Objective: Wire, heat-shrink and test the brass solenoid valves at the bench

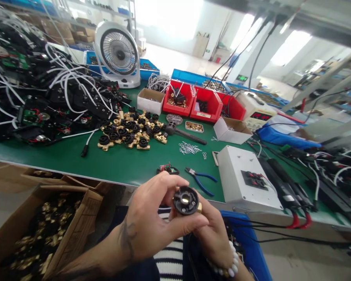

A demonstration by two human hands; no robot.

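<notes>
Left hand (152, 220): closed on the black round part (185, 200) — thumb beneath it.
Right hand (215, 234): pinching the same part from the right.
Part: off the table (119, 164), just before its near edge.
Pliers (200, 180): by that edge.

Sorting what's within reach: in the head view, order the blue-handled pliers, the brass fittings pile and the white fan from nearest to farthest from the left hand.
1. Blue-handled pliers, front of the bench, just right of the left hand.
2. Brass fittings pile, mid-bench, ahead.
3. White fan, far back, left.
</notes>
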